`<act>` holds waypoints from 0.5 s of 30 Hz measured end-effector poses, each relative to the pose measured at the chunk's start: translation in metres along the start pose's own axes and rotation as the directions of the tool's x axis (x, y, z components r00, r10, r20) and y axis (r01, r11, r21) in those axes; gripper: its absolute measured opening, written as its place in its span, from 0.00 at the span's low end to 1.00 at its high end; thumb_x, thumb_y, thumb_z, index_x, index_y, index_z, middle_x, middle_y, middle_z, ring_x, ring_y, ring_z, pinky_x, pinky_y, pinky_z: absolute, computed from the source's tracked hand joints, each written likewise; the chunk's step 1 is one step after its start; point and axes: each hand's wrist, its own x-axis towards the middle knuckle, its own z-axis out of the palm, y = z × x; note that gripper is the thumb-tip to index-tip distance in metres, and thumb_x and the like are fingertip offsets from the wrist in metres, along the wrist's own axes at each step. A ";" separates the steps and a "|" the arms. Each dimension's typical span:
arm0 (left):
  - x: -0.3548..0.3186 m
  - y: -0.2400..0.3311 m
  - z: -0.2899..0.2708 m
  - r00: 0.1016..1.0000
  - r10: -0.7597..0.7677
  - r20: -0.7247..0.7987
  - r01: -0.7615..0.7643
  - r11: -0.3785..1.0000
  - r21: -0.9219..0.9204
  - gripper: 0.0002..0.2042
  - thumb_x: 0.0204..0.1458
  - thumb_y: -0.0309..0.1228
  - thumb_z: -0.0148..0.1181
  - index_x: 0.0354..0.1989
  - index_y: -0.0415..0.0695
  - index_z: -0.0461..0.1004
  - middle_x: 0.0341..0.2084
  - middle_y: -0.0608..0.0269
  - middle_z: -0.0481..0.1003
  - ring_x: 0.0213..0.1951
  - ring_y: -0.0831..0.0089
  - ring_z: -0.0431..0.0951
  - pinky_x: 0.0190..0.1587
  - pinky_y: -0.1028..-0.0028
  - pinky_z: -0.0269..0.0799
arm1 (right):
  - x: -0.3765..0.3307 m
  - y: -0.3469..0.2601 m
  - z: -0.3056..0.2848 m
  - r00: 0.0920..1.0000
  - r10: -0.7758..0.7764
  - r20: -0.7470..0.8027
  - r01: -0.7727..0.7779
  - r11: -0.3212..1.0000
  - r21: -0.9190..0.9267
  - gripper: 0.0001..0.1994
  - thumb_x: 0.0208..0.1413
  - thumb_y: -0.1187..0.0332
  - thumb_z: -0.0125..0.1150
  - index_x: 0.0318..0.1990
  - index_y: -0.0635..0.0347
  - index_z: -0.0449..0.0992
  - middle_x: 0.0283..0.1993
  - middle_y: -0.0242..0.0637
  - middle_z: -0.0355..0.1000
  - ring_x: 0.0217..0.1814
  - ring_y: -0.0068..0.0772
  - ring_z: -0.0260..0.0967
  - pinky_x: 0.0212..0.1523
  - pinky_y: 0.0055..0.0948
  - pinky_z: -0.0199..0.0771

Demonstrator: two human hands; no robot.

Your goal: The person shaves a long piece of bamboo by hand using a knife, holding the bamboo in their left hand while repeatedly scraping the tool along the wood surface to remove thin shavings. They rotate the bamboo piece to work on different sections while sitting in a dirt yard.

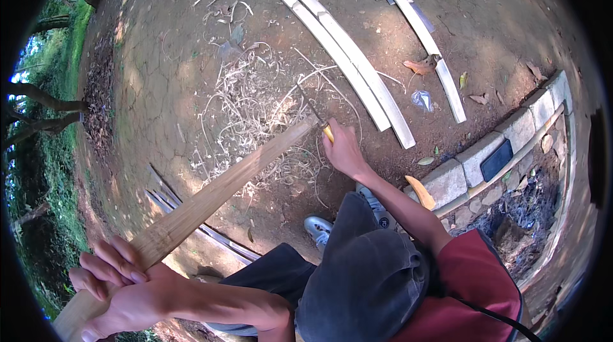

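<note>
A long, flat bamboo slat (220, 190) slants across the view from lower left to the middle. My left hand (124, 278) is closed round its near part, fingers over one edge. At the slat's far end my right hand (348, 150) grips a knife (328, 133) by its yellow handle. The thin dark blade points up and left, lying across or just beside the slat's end; I cannot tell whether it touches. Beneath that end, a heap of pale curled shavings (255, 87) covers the ground.
Long pale slats (357, 64) lie on the dirt ahead, with another slat (450, 90) farther right. A low stone border (447, 182) curves along the right, bearing a dark phone-like slab (497, 160) and a tan curved, pointed piece (420, 192). Thin dark strips (223, 243) lie at left.
</note>
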 end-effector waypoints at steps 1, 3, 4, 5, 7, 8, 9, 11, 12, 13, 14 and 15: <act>0.002 -0.002 -0.003 1.000 0.004 0.025 -0.003 1.000 -0.005 0.35 0.48 0.72 0.14 0.18 0.48 0.47 0.12 0.66 0.46 0.15 0.77 0.42 0.14 0.78 0.36 | 0.002 -0.011 -0.006 0.997 0.070 0.042 -0.072 0.997 0.035 0.11 0.57 0.71 0.51 0.43 0.70 0.61 0.21 0.60 0.68 0.29 0.65 0.69 0.30 0.57 0.63; 0.003 -0.002 -0.004 1.000 -0.001 0.026 0.002 1.000 -0.012 0.35 0.48 0.72 0.14 0.18 0.48 0.47 0.12 0.66 0.46 0.15 0.77 0.42 0.14 0.78 0.36 | 0.001 -0.018 -0.004 0.972 0.186 0.142 -0.197 0.978 0.064 0.12 0.58 0.71 0.51 0.44 0.71 0.60 0.22 0.60 0.68 0.29 0.65 0.69 0.31 0.57 0.63; 0.003 -0.001 -0.003 1.000 -0.003 0.028 0.004 1.000 -0.017 0.35 0.49 0.71 0.13 0.18 0.48 0.47 0.12 0.66 0.46 0.15 0.77 0.42 0.14 0.78 0.36 | -0.001 -0.016 0.002 0.953 0.233 0.196 -0.248 0.967 0.059 0.13 0.58 0.71 0.51 0.44 0.71 0.60 0.22 0.60 0.68 0.29 0.65 0.70 0.31 0.57 0.64; 0.001 0.000 0.001 1.000 0.001 -0.010 -0.001 1.000 0.000 0.35 0.49 0.71 0.13 0.18 0.48 0.47 0.12 0.66 0.46 0.15 0.77 0.42 0.14 0.78 0.36 | -0.003 -0.012 0.009 0.928 0.278 0.250 -0.299 0.953 0.051 0.13 0.58 0.71 0.50 0.45 0.72 0.60 0.23 0.61 0.69 0.30 0.65 0.70 0.31 0.57 0.65; -0.007 0.008 0.018 0.997 -0.001 -0.077 0.003 1.000 0.023 0.35 0.49 0.71 0.13 0.18 0.48 0.47 0.12 0.67 0.45 0.15 0.77 0.42 0.14 0.78 0.36 | -0.018 0.044 0.034 0.909 0.291 0.298 -0.280 0.957 -0.081 0.14 0.59 0.70 0.49 0.45 0.73 0.58 0.23 0.62 0.69 0.29 0.66 0.70 0.30 0.57 0.66; -0.005 0.007 0.022 0.999 -0.014 -0.047 0.014 1.000 -0.003 0.35 0.49 0.71 0.13 0.18 0.49 0.47 0.12 0.67 0.45 0.15 0.77 0.42 0.14 0.78 0.36 | -0.017 0.063 0.045 0.902 0.301 0.309 -0.271 0.953 -0.137 0.14 0.59 0.70 0.49 0.45 0.73 0.57 0.23 0.63 0.69 0.28 0.66 0.70 0.30 0.57 0.67; -0.003 0.008 0.022 0.999 -0.010 -0.037 0.010 1.000 -0.018 0.35 0.49 0.71 0.13 0.18 0.49 0.47 0.12 0.67 0.45 0.15 0.77 0.42 0.14 0.78 0.36 | -0.005 0.059 0.046 0.913 0.286 0.290 -0.271 0.958 -0.090 0.14 0.59 0.69 0.48 0.44 0.73 0.57 0.23 0.64 0.69 0.28 0.67 0.70 0.30 0.57 0.68; -0.006 0.008 0.010 1.000 -0.009 -0.013 0.009 1.000 -0.005 0.35 0.49 0.70 0.12 0.18 0.49 0.47 0.12 0.67 0.45 0.15 0.77 0.42 0.14 0.79 0.36 | -0.010 0.039 0.030 0.906 0.292 0.305 -0.304 0.953 -0.010 0.14 0.59 0.68 0.46 0.42 0.74 0.58 0.23 0.66 0.69 0.27 0.68 0.69 0.30 0.58 0.68; -0.003 0.006 0.002 1.000 -0.007 0.016 0.008 1.000 -0.013 0.35 0.49 0.70 0.12 0.18 0.49 0.47 0.12 0.67 0.45 0.15 0.77 0.42 0.14 0.79 0.36 | -0.004 0.019 0.019 0.890 0.352 0.290 -0.368 0.930 0.002 0.14 0.59 0.68 0.46 0.41 0.74 0.57 0.22 0.66 0.68 0.26 0.68 0.69 0.30 0.58 0.68; -0.001 0.004 0.004 1.000 0.009 0.030 -0.008 0.998 -0.055 0.35 0.49 0.70 0.12 0.18 0.49 0.48 0.12 0.67 0.45 0.15 0.77 0.42 0.14 0.79 0.36 | 0.004 0.013 0.011 0.895 0.352 0.276 -0.371 0.929 0.018 0.14 0.60 0.68 0.46 0.41 0.73 0.57 0.22 0.65 0.68 0.26 0.68 0.69 0.29 0.58 0.67; -0.003 0.005 0.009 1.000 0.004 -0.023 -0.004 1.000 0.009 0.34 0.50 0.70 0.12 0.18 0.49 0.47 0.12 0.67 0.45 0.15 0.77 0.42 0.14 0.79 0.36 | 0.009 0.008 0.005 0.899 0.351 0.262 -0.373 0.927 0.035 0.13 0.60 0.68 0.46 0.41 0.72 0.57 0.22 0.64 0.68 0.26 0.68 0.68 0.28 0.57 0.67; -0.003 0.003 0.011 1.000 0.020 -0.021 -0.020 1.000 0.024 0.34 0.50 0.70 0.12 0.18 0.49 0.47 0.12 0.67 0.45 0.15 0.77 0.42 0.14 0.79 0.37 | 0.005 0.003 0.000 0.894 0.367 0.257 -0.392 0.919 0.052 0.13 0.60 0.67 0.47 0.42 0.71 0.57 0.21 0.63 0.68 0.26 0.67 0.68 0.28 0.57 0.66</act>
